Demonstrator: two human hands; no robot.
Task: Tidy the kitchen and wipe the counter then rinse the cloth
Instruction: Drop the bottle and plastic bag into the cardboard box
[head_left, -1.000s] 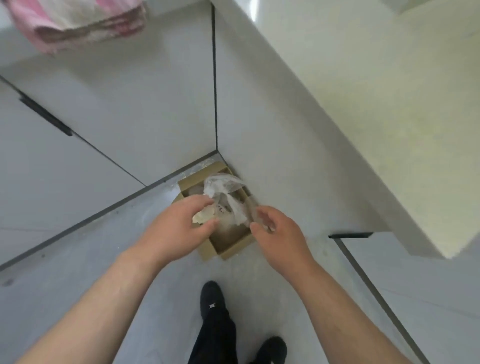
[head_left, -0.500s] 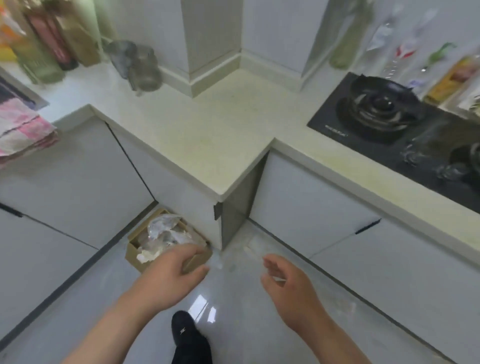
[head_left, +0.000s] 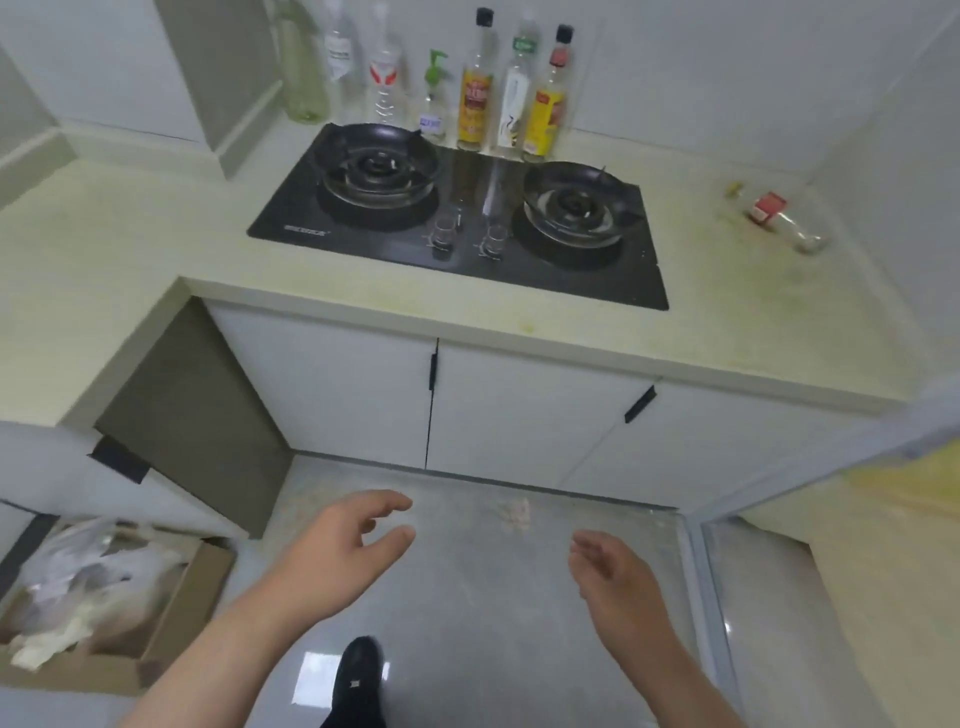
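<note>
I see both hands over the floor (head_left: 467, 597) in front of the cupboard doors (head_left: 337, 395). The left hand (head_left: 353, 545) has its fingers (head_left: 384, 505) loosely spread and a little curled, holding nothing. The right hand (head_left: 618, 577) is relaxed and empty too. The tabletop (head_left: 104, 249) runs across the upper view, streaked with yellowish stains, heaviest on the right. A black gas hob (head_left: 457, 228) is set into it, with a row of bottles (head_left: 475, 88) upright behind. Near the right end a red-labelled bottle (head_left: 784, 221) lies on its side. A cardboard box (head_left: 192, 597) stuffed with plastic bags (head_left: 88, 577) sits on the floor at lower left. A pale scrap (head_left: 514, 514), perhaps crumpled paper, lies on the floor near the cupboards.
</note>
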